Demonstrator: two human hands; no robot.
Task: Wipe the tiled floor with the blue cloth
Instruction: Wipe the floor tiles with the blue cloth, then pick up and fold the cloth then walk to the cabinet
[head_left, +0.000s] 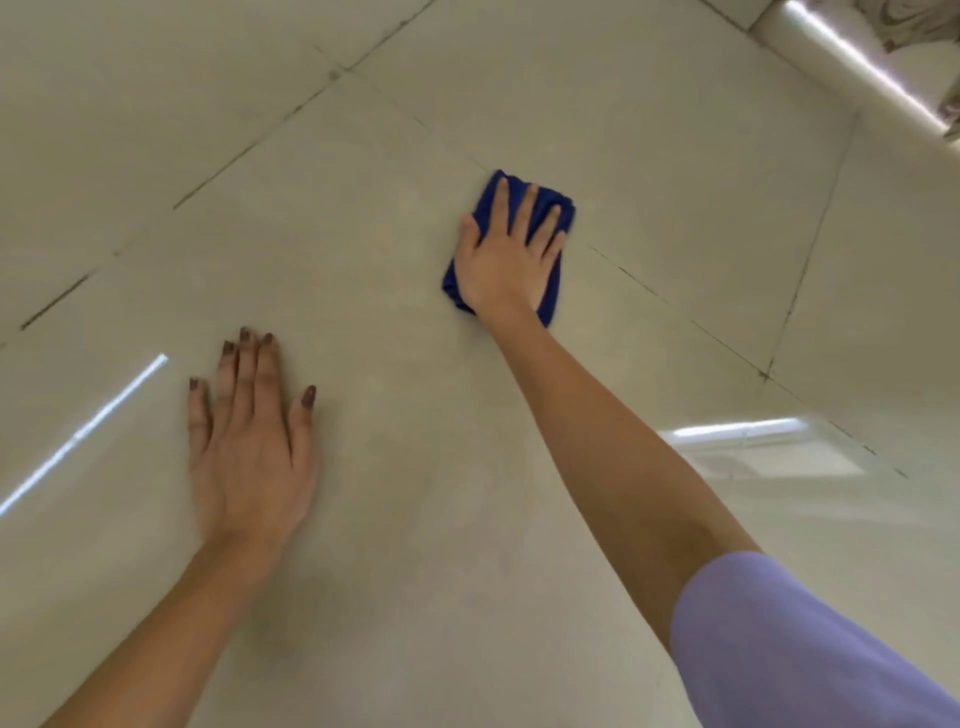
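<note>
Blue cloth (551, 205) was folded, oblong, long axis running away from you. Your right hand (506, 257) pressed flat on it; left hand (249, 441) lay splayed on the tiled floor (395, 208).

I see my right hand (511, 260) far out in front, arm stretched straight, palm down and fingers (524, 208) spread flat. My left hand (252, 441) lies nearer to me, palm flat, fingers together, the dark-painted nails pointing forward. A lilac short sleeve (779, 649) covers my right upper arm.
</note>
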